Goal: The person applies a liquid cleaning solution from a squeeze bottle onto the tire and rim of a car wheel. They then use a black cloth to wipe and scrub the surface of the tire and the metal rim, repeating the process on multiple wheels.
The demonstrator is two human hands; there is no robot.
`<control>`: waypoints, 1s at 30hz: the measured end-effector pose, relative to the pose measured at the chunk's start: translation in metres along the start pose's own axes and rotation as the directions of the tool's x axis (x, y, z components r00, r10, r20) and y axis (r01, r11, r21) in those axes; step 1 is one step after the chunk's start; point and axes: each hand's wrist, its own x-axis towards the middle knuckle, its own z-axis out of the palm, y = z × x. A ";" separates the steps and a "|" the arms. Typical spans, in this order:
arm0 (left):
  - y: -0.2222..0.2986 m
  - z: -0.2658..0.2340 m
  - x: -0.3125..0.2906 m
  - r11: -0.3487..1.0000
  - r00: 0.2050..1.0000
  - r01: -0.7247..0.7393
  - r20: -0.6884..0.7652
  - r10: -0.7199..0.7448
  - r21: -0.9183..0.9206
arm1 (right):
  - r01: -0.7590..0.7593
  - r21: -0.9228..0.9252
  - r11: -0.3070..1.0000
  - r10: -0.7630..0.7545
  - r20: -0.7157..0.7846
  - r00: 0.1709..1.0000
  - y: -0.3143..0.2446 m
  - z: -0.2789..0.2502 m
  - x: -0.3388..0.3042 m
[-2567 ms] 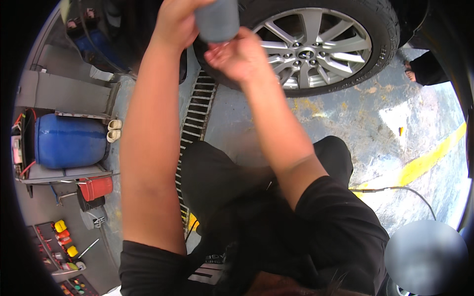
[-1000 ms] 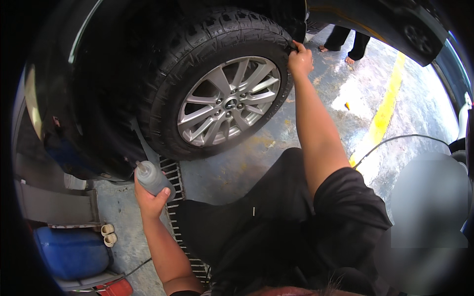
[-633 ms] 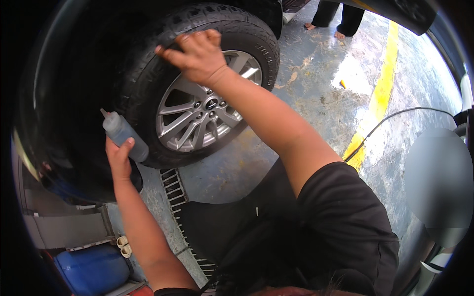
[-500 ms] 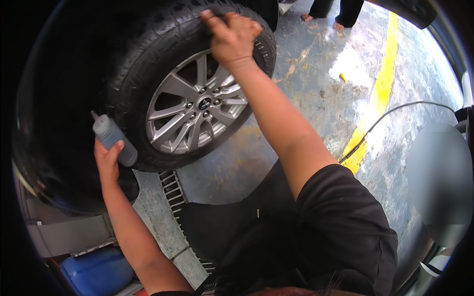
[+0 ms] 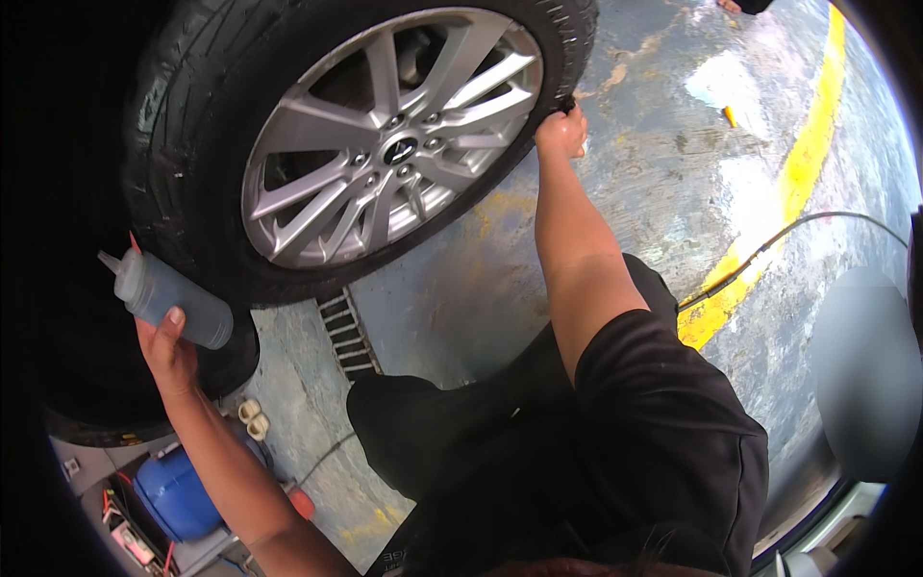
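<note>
My left hand [image 5: 168,351] is wrapped round a translucent squeeze bottle [image 5: 183,300] with a pointed nozzle, tilted with its tip up to the left. Dark liquid seems to show through its wall. The bottle is beside the lower left of a black tyre [image 5: 178,183], mounted on a silver multi-spoke wheel rim [image 5: 332,207]. At the tyre's right edge, my right hand [image 5: 562,135] is closed against the rubber. Something small and black shows at its fingers, too little of it to name. The palm side of that hand is hidden.
A slotted floor drain [image 5: 348,332] lies below the wheel. A black hose [image 5: 760,252] crosses the yellow floor line [image 5: 812,159] at right. Lower left are a blue rounded tank [image 5: 183,495] and pale shoes [image 5: 253,419]. A person's foot [image 5: 731,6] shows at the top right.
My right hand has moved from the top of the tyre down to its right edge. The left hand with the bottle has shifted slightly left and down. The wheel looks larger and closer.
</note>
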 end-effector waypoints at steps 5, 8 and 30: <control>-0.016 -0.021 0.003 1.000 0.999 0.004 0.040 -0.003 -0.022 | -0.199 0.075 0.977 0.167 0.315 0.934 0.095 0.077 -0.039; -0.012 -0.018 0.008 0.999 1.000 -0.010 0.022 0.010 -0.044 | -0.448 0.520 0.728 0.216 0.445 0.869 0.129 0.117 -0.091; -0.013 -0.032 -0.002 0.992 0.990 -0.027 0.131 0.043 -0.122 | -0.847 -0.360 0.391 0.051 0.928 -0.370 -0.060 -0.017 -0.516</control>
